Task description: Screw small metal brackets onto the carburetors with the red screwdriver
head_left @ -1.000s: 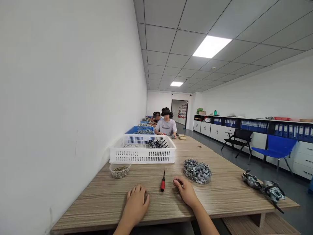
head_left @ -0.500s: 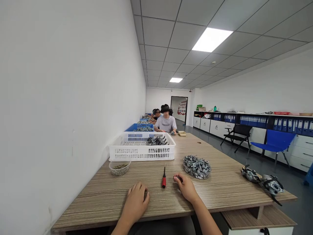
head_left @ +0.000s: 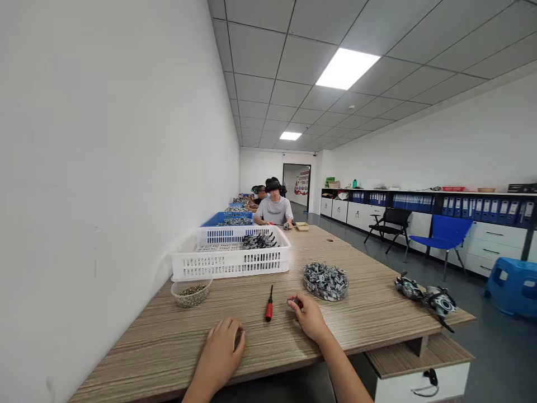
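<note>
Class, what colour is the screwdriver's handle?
The screwdriver handle is red, shown best in the head view.

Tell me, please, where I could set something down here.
Bare wood lies between the dish of metal parts and the metal assemblies at the right edge, and between the small bowl and the left hand. Crowded around the screwdriver and the right hand pinching a small part.

Matt wood-grain table [head_left: 377, 313] — white plastic basket [head_left: 230, 262], shiny metal parts [head_left: 326, 275].

A red-handled screwdriver [head_left: 269, 305] lies on a wood-grain striped table [head_left: 377, 308] before white [head_left: 230, 261] and blue baskets [head_left: 226, 219].
</note>
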`<state>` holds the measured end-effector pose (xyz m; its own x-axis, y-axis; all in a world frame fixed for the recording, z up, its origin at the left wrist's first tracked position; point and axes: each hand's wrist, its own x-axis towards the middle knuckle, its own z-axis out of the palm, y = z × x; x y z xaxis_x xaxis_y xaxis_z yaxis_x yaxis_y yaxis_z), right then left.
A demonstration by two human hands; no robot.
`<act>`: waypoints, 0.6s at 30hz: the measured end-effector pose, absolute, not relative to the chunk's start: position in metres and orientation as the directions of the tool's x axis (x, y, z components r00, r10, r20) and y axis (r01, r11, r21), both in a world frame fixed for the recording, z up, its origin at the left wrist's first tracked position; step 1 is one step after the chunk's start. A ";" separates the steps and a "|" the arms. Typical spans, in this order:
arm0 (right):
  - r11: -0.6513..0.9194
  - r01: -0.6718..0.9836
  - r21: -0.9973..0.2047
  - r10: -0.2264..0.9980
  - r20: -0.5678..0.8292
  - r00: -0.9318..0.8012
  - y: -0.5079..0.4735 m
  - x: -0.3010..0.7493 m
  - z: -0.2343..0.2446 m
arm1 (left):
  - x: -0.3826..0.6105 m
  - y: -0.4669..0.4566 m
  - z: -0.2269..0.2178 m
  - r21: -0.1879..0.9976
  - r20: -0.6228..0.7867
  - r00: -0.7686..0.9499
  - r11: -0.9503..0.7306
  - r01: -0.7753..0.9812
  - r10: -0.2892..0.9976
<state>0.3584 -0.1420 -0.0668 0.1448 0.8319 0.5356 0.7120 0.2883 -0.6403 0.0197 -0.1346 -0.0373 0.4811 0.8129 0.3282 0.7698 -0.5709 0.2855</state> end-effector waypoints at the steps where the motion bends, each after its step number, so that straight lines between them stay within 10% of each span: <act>1: 0.292 0.714 -0.636 0.828 0.542 0.144 -0.142 0.359 -0.066 | 0.020 -0.134 -0.038 0.286 0.329 0.482 -0.572 0.769 0.812; 12: 0.260 0.808 -0.529 0.782 0.606 0.145 -0.166 0.375 -0.043 | 0.018 -0.121 -0.044 0.283 0.316 0.511 -0.594 0.753 0.799; 18: -0.134 0.851 -0.508 0.650 0.603 0.463 -0.258 0.537 0.021 | 0.016 -0.102 -0.060 0.268 0.307 0.525 -0.601 0.753 0.794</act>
<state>0.5370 -0.2580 0.0208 0.4625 0.6495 0.6035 0.8509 -0.1341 -0.5079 0.0164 -0.1019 -0.0601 0.5250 0.7940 0.3065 0.7526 -0.6012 0.2684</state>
